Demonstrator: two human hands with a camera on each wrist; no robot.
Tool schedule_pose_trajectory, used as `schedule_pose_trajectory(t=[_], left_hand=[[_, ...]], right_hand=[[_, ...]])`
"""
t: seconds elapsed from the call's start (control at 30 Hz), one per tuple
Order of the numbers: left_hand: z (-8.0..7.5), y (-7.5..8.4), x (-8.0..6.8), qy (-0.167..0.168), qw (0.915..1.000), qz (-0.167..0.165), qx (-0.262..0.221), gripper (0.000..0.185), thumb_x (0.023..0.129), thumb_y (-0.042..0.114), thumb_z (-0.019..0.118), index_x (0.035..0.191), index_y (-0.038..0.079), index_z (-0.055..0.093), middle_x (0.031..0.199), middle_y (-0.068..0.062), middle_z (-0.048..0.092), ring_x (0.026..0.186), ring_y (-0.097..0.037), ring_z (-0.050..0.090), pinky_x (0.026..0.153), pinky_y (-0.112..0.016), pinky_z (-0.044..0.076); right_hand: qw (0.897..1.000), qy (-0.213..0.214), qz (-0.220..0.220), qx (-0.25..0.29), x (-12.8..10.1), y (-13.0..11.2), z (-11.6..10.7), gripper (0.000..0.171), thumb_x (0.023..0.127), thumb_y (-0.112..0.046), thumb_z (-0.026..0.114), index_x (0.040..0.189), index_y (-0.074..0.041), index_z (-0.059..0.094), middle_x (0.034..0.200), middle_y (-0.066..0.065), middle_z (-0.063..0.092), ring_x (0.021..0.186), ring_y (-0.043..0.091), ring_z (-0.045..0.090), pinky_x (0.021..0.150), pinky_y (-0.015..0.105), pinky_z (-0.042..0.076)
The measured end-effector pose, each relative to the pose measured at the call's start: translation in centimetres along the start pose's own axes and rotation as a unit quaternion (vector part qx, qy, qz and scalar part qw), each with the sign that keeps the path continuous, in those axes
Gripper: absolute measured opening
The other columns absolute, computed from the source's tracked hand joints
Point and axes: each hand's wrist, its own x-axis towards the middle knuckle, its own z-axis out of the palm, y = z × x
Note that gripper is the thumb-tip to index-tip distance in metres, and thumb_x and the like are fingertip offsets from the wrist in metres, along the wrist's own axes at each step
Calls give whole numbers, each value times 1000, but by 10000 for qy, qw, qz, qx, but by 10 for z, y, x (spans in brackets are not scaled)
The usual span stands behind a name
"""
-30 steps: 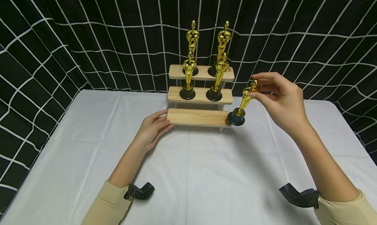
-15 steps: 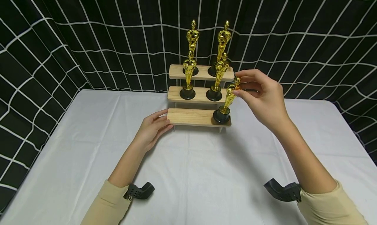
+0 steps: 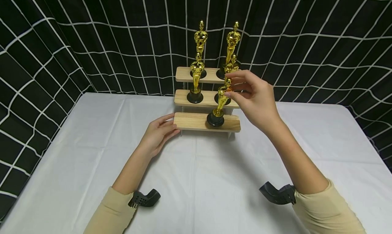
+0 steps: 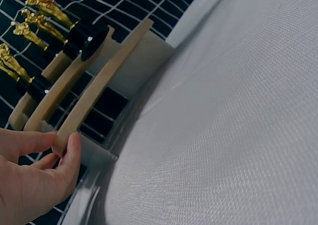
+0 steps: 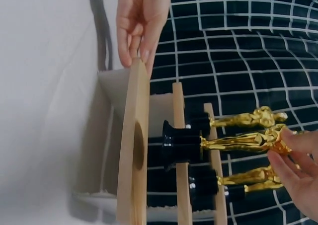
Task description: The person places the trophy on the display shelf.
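Trophy (image 3: 219,103), pinched at its head by the right hand (image 3: 252,99), is now moved inward over the lowest shelf (image 3: 196,122), base nearly seated; the shelf end is pinched by the left hand (image 3: 159,134).

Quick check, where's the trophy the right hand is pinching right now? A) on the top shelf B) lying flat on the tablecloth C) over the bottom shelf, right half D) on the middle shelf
C: the right hand pinches the head of the gold trophy, whose black base is at the right half of the bottom shelf, while the left hand holds that shelf's left end.
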Motion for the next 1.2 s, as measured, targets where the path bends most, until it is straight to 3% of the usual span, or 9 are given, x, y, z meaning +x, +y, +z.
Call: schedule_pose_trajectory(t=[0.1,0.23,0.5,0.93,1.2], left_hand=[[0,0,0,-17,10000,20,24,54,106,-9,52,159,-3,41,150,-28,51,110,-19,69,101,-24,61],[0,0,0,-3,10000,3,17,54,106,-9,52,158,-2,41,149,-29,52,109,-17,69,100,-23,62],[-1,0,1,-34,10000,28,-12,54,106,-9,51,159,-4,40,150,-30,50,110,-18,69,101,-23,61],[-1,0,1,-26,10000,7,-23,54,106,-9,50,159,-4,40,151,-31,49,115,-21,67,101,-23,61],[0,1,1,8,10000,-25,-22,55,106,-9,51,159,-3,39,151,-30,49,114,-21,67,102,-24,61]], right_hand=[[10000,-58,-29,34,3,0,6,39,91,11,76,128,1,69,120,18,72,102,24,72,82,7,59],[9999,-124,-32,89,5,-1,13,39,92,11,76,128,1,69,119,18,72,105,30,72,83,7,59],[9994,-242,92,209,10,0,28,38,92,10,76,128,2,68,117,19,71,107,30,72,85,12,62],[9976,-417,-269,479,15,3,49,39,91,11,76,129,3,68,119,20,72,104,31,73,81,16,64],[9982,-429,-203,373,16,6,58,39,92,8,77,130,0,69,117,18,73,106,29,73,87,33,68]])
